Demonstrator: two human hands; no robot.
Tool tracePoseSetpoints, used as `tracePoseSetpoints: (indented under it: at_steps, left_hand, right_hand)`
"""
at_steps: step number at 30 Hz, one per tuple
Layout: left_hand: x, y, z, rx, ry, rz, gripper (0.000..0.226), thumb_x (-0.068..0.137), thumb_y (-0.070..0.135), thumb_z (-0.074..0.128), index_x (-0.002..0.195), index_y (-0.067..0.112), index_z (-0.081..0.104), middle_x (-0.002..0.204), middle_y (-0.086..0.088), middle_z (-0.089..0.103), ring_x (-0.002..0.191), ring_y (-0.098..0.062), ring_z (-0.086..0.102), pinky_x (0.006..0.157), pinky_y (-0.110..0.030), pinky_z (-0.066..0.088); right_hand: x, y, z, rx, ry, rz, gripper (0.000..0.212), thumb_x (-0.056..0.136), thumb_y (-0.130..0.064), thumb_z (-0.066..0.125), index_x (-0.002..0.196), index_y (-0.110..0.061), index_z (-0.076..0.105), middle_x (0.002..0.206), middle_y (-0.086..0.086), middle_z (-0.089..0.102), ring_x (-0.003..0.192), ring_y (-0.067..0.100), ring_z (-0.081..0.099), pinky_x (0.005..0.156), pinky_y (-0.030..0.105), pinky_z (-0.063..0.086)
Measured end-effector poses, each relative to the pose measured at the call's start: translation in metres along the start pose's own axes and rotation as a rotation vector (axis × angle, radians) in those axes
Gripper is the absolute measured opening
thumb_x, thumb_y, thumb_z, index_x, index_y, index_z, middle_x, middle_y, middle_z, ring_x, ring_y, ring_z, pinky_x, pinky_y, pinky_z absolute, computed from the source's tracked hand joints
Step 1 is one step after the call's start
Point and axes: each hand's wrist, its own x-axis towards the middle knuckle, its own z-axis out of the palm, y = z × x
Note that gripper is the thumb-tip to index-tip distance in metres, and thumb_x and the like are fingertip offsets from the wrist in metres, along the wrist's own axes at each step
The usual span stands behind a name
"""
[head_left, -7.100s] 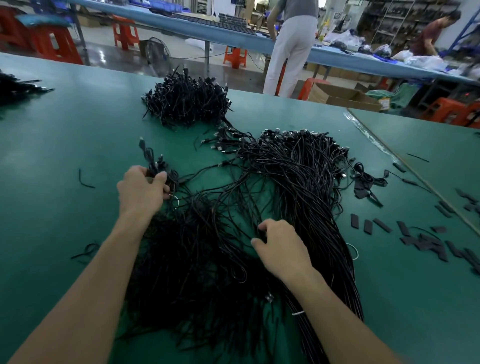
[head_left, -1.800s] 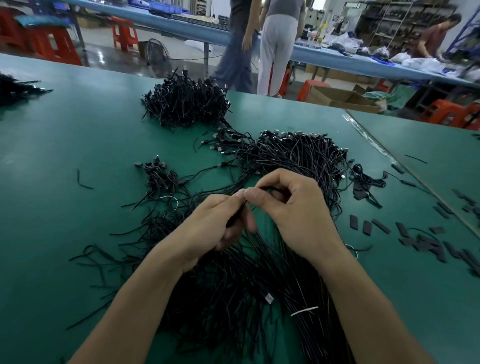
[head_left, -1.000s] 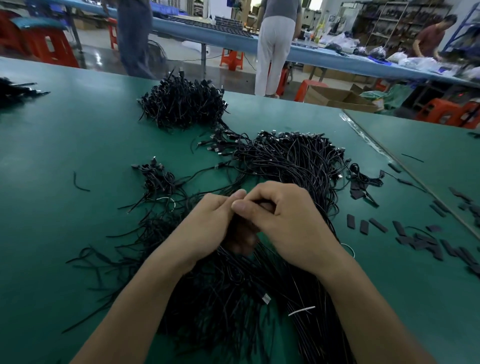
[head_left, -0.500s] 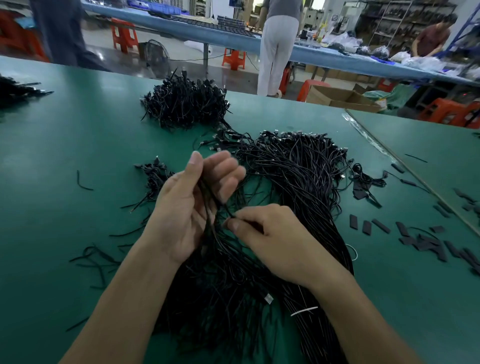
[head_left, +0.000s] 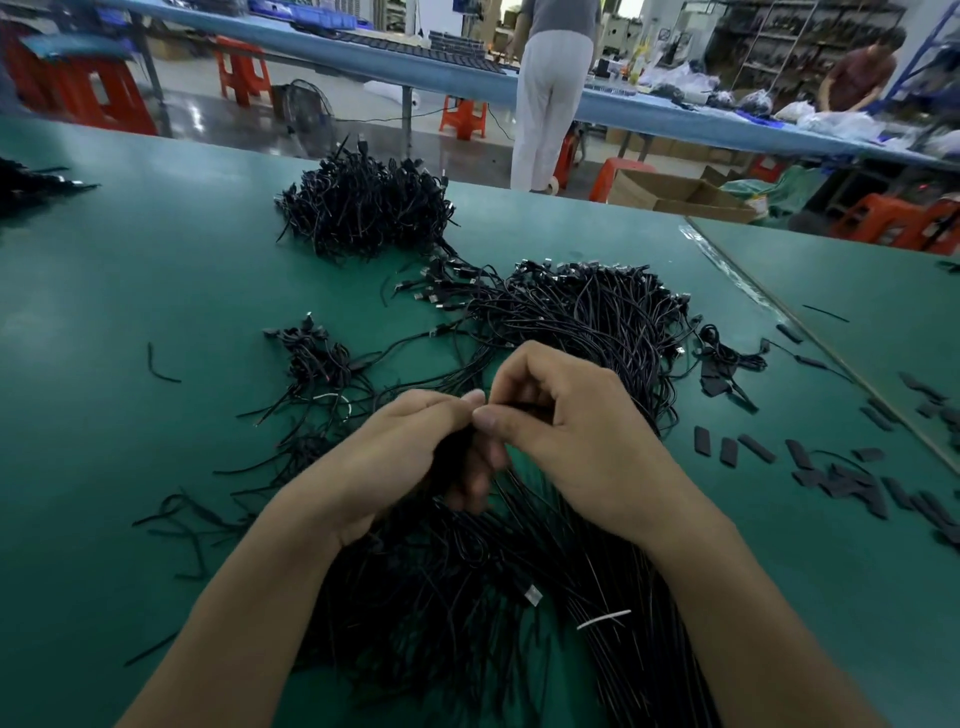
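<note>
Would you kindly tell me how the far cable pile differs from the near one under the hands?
The far pile is a compact tangled mound; the near pile spreads in long, roughly parallel strands. The far pile lies untouched, while the left hand and right hand grip strands of the near pile. Both are thin black cables on the green table.

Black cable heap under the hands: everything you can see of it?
The cable heap is a loose mass of thin black cords, rubbery-looking, many ending in small metal-tipped plugs clustered at its far edge. It lies on the green table, strands roughly parallel on the right, tangled on the left. A short white strip lies on it near the person. The left hand grips a bunch of its strands; the right hand pinches some at the same spot.
</note>
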Motion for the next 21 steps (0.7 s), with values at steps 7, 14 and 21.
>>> tracePoseSetpoints:
  at_steps: [7,14,21]
  left_hand:
    - [-0.002,0.000,-0.002,-0.149,-0.122,-0.042,0.051,0.097,0.053,0.050,0.055,0.024,0.048,0.049,0.008,0.030,0.039,-0.007,0.027,0.037,-0.014,0.028]
    - [0.006,-0.010,0.002,-0.036,0.013,-0.059,0.059,0.100,0.052,0.045,0.049,0.023,0.044,0.049,-0.001,0.045,0.050,-0.016,0.053,0.047,-0.020,0.043]
    - [0.009,-0.010,0.011,-0.327,0.132,-0.075,0.050,0.100,0.025,0.038,0.067,0.014,0.074,0.068,-0.010,0.069,0.061,-0.020,0.068,0.056,-0.034,0.057]
  right_hand:
    - [0.003,0.010,0.001,0.358,-0.161,0.069,0.011,0.090,-0.016,0.071,0.085,-0.020,0.062,0.078,0.001,0.066,0.074,0.015,0.058,0.070,0.034,0.052]
    - [0.001,0.014,0.003,0.123,-0.044,0.107,0.012,0.091,-0.021,0.071,0.082,-0.025,0.064,0.079,-0.008,0.068,0.070,0.016,0.066,0.068,0.034,0.057]
    - [-0.001,-0.001,0.021,-0.017,0.092,-0.025,0.010,0.094,-0.020,0.067,0.088,-0.025,0.061,0.077,-0.016,0.061,0.076,-0.002,0.059,0.065,0.010,0.045]
